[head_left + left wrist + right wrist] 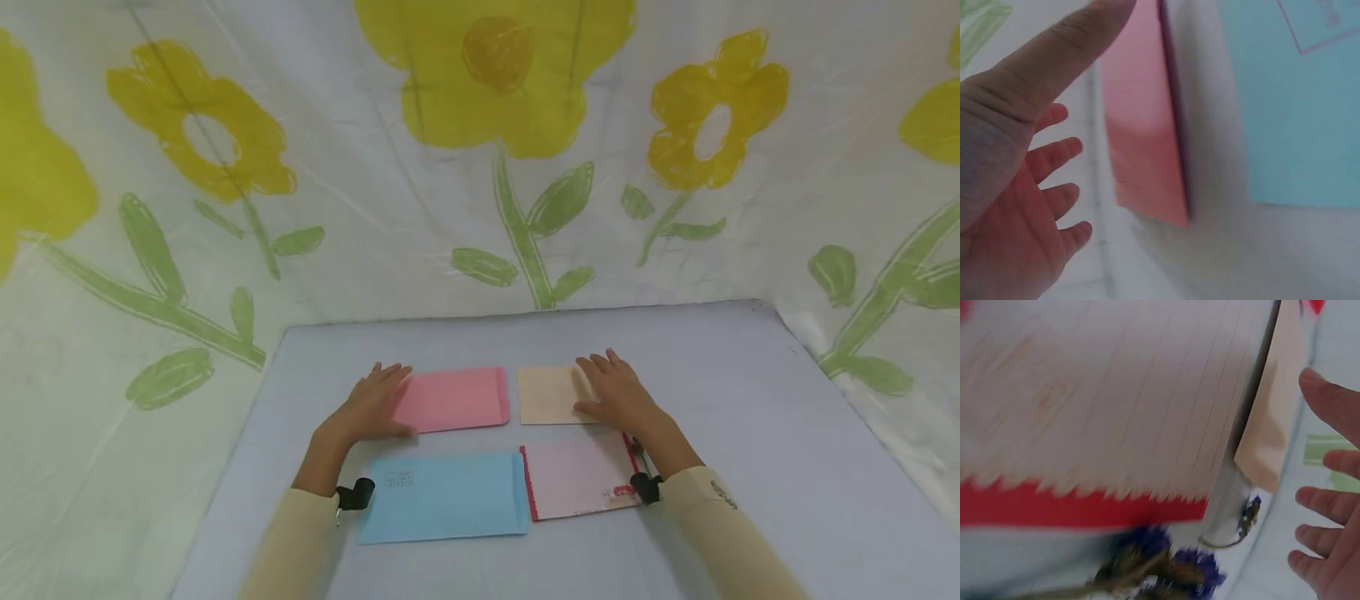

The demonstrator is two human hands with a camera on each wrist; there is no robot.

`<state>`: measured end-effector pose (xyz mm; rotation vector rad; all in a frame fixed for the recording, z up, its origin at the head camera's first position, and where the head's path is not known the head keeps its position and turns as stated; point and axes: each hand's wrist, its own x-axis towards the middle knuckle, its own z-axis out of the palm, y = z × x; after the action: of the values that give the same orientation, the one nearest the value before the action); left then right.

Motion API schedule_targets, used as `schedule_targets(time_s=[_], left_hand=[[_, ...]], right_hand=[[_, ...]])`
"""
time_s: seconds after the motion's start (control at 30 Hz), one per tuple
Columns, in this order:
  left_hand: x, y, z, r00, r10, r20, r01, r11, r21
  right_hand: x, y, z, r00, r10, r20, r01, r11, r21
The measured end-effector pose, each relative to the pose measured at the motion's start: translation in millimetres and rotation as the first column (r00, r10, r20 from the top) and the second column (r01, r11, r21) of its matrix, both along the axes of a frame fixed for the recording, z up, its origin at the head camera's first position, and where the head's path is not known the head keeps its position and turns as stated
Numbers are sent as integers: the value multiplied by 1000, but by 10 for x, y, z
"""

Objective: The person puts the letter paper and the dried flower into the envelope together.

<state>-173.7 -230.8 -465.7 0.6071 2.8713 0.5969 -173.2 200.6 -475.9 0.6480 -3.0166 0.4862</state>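
A pink envelope lies at the back left, with my left hand over its left end, fingers spread. In the left wrist view the thumb overlaps the envelope's end and the other fingers stand apart from it. My right hand hovers over the right end of a beige envelope, hiding that part; its fingers are spread and hold nothing. Nearer me lie a light blue envelope and a lined pale pink sheet with red scalloped edges.
Dried purple flowers lie beside the sheet's right edge, partly hidden by the right wrist in the head view. The pale tabletop reaches back to a white curtain printed with yellow flowers.
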Motion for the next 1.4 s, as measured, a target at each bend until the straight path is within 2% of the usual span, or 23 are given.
schedule_targets(time_s=[0.2,0.33,0.43,0.57,0.63,0.73,0.83,0.97,1.1,1.27,1.4], left_hand=[[-85,22,-90,995,3,100,1,999,-36],[-86,26,-103,992,28,119,-23,999,-40],[-88,24,-114,995,30,98,-27,999,-32],[-88,20,-134,995,34,91,-32,999,-21],[-85,17,-139,994,43,96,-42,999,-13],[-74,16,-137,994,52,99,-53,999,2],[-56,24,-121,994,58,94,-60,998,14],[-48,29,-99,995,56,77,-56,998,10],[-52,20,-89,996,53,72,-54,999,2],[-56,24,-112,995,62,81,-63,998,12],[-60,45,-128,995,60,78,-60,998,-3]], right_hand=[[-135,-122,-16,987,-31,157,19,997,75],[-172,-173,15,980,-44,192,26,995,96],[-191,-184,19,991,-45,127,30,993,117],[-220,-155,-10,998,-34,-55,41,992,123],[-226,-132,12,995,-41,-94,47,996,71],[-211,-85,119,997,-67,-45,64,995,-71],[-194,-31,246,994,-96,52,105,971,-214],[-194,9,334,986,-102,134,142,933,-332],[-197,-46,308,982,-66,179,131,915,-382],[-192,-164,175,978,-33,205,111,917,-383],[-181,-218,116,969,-9,246,113,904,-413]])
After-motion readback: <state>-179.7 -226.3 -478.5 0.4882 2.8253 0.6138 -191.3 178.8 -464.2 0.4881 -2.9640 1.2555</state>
